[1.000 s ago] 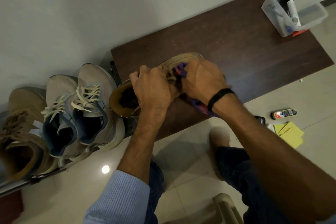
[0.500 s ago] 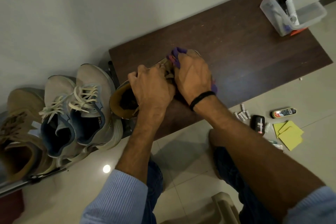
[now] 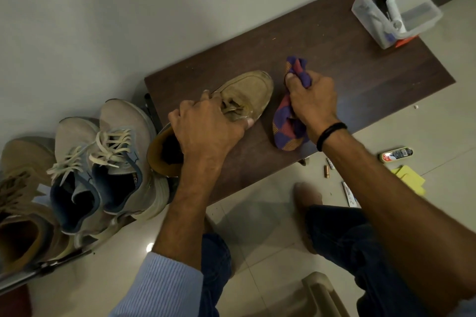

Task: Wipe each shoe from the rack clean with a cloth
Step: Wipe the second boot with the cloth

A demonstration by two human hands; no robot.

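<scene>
A tan suede shoe [image 3: 248, 89] lies on its sole on a dark wooden board [image 3: 360, 80], toe pointing away toward the wall and heel overhanging the board's near left corner. The left hand [image 3: 206, 131] grips it across the laces, fingers curled over the top and thumb pressed against the near side. Just to the right, clear of the toe, the right hand [image 3: 313, 101] is closed tight round a purple and red checked cloth [image 3: 284, 132]. One bunch sticks out above the fingers and the other end hangs down onto the board. A black band [image 3: 331, 135] circles that wrist. At the board's far right corner stands a clear plastic box [image 3: 422, 14] holding what looks like a marker, though its contents are hard to make out. Left of the board, a pair of grey laced sneakers [image 3: 108, 162] sits on a rack [image 3: 38, 271], with another tan shoe [image 3: 20, 203] beside them. A small oval tin [image 3: 396, 154] and yellow paper slips [image 3: 410, 179] lie on the tiled floor.
</scene>
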